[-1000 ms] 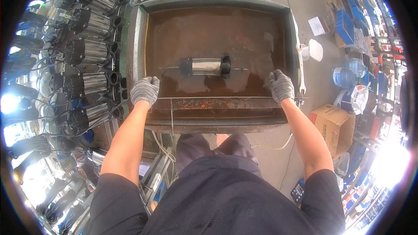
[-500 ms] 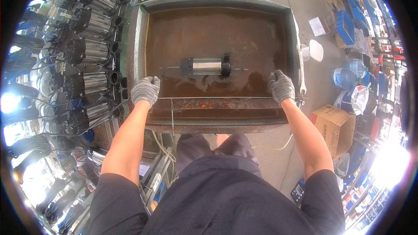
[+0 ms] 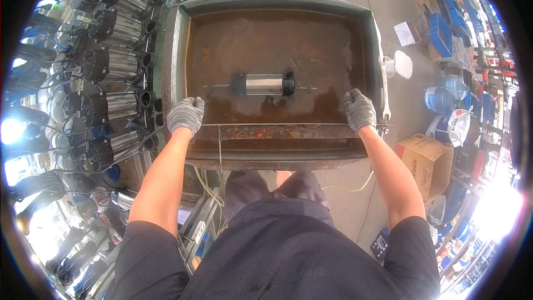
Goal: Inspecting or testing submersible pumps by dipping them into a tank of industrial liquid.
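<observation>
Cylinder [image 3: 264,84] already sitting in tank [image 3: 275,1], not out; left hand [image 3: 186,115] resting at 8, right hand [image 3: 360,111] 4, fingers curling, can't tell grip.

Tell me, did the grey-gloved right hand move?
No, the grey-gloved right hand stays just left of the long silver metal wrench, with no clear shift.

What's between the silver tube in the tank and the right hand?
In the head view, a thin rod sticks out of the silver tube roughly toward the right hand; past its tip there's only what looks like brown liquid with dark patches.
</observation>
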Tool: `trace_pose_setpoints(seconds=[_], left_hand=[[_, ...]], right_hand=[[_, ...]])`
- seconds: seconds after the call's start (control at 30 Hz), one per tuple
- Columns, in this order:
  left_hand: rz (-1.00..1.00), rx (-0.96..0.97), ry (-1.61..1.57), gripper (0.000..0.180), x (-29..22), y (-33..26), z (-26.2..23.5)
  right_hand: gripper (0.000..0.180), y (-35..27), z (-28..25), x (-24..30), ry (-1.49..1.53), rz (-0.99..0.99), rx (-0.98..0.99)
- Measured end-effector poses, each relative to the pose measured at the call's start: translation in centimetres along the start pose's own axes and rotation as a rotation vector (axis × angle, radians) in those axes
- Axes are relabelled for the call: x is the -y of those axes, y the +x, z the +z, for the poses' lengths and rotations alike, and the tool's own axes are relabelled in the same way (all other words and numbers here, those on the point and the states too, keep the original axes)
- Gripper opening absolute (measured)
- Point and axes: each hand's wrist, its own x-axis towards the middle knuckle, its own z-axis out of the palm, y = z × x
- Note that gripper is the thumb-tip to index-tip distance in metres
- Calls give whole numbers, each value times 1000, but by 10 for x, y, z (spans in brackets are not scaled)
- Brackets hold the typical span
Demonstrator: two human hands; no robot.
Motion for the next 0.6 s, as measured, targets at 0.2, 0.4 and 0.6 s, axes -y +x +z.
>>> trace_pose_setpoints(seconds=[0.2, 0.4, 0.6], left_hand=[[-10, 6, -13, 49, -2, -2, -2], [7, -5, -9, 49, 0, -1, 0], [13, -11, -20, 48, 2, 0, 2]], right_hand=[[35, 2, 2, -3, -5, 5, 6], [35, 3, 4, -4, -1, 6, -5], [35, 2, 3, -4, -5, -5, -12]])
